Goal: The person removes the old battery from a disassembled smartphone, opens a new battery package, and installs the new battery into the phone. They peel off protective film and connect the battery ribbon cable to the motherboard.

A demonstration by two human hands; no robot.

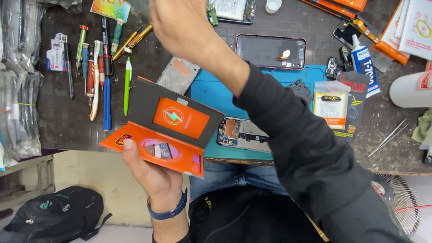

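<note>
Left hand [150, 173] props the open orange-and-grey folding box [168, 128] from below, thumb clamped on its near flap, just left of the blue mat [211, 92]. Right hand [182, 24] raised beyond the mat; fingers out of frame, grip unreadable. Opened phone [243, 135] rests on the mat's near edge.

The left hand [150, 173] holds an open orange box [164, 128] from below, thumb on its lower flap; the right hand [180, 22] is raised over the bench, palm and fingers blurred; an opened phone [243, 134] lies on the blue mat [211, 92]; screwdrivers [96, 67] lie left; a back cover [271, 51] beyond.
</note>
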